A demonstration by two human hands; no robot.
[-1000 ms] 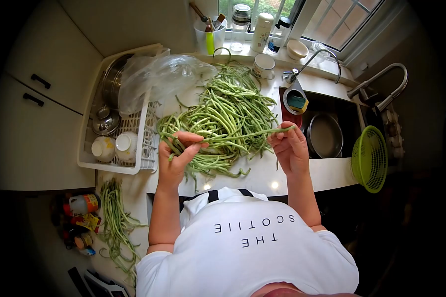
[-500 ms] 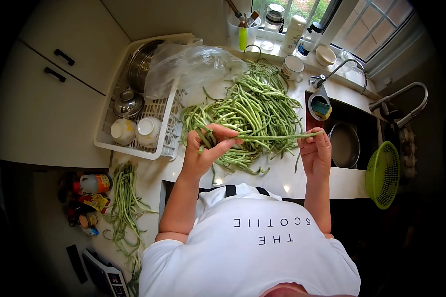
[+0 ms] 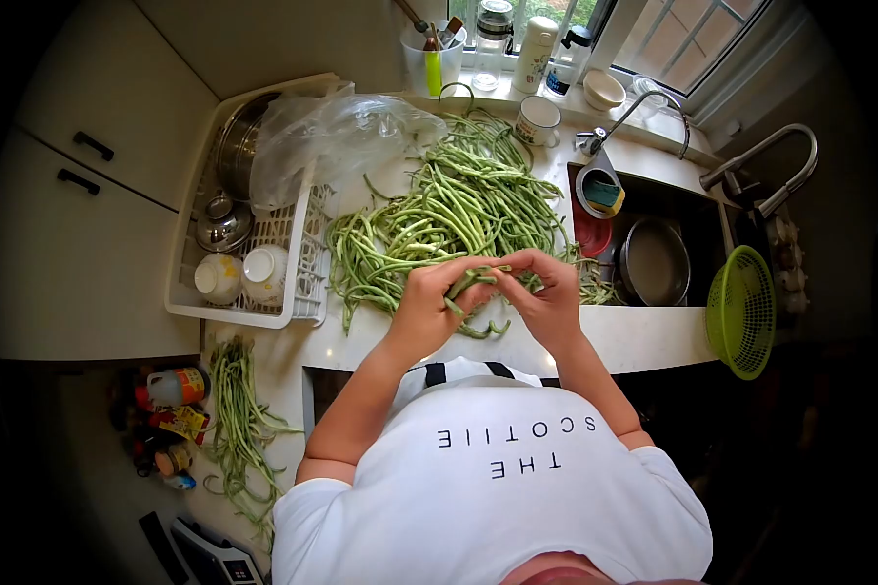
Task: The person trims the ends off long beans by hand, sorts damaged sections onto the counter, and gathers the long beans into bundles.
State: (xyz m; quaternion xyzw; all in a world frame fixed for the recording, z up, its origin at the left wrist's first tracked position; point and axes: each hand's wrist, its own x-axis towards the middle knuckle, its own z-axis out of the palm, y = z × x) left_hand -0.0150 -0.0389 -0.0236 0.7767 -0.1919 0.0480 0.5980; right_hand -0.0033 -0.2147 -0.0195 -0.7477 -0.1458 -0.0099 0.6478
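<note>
A big heap of long beans (image 3: 458,200) lies on the white counter in front of me. My left hand (image 3: 434,307) is closed around several short bean pieces (image 3: 466,287), whose cut ends stick out of the fist. My right hand (image 3: 548,300) meets it fingertip to fingertip, pinching at a bean (image 3: 500,268) between the two hands; most of that bean is hidden by the fingers. Both hands are held above the near edge of the heap. Just right of my right hand, some bean scraps (image 3: 595,281) lie by the sink edge.
On the left stands a white dish rack (image 3: 288,310) with bowls, pots and a plastic bag (image 3: 346,136). The sink (image 3: 698,219) with a metal pan (image 3: 654,263) and a green colander (image 3: 741,312) is at right. More long beans (image 3: 239,419) lie at lower left near a scale (image 3: 215,556).
My right hand has come left to meet my left hand, and the bean that was stretched between them is no longer extended. The view has shifted slightly, now showing scraps by the sink.
</note>
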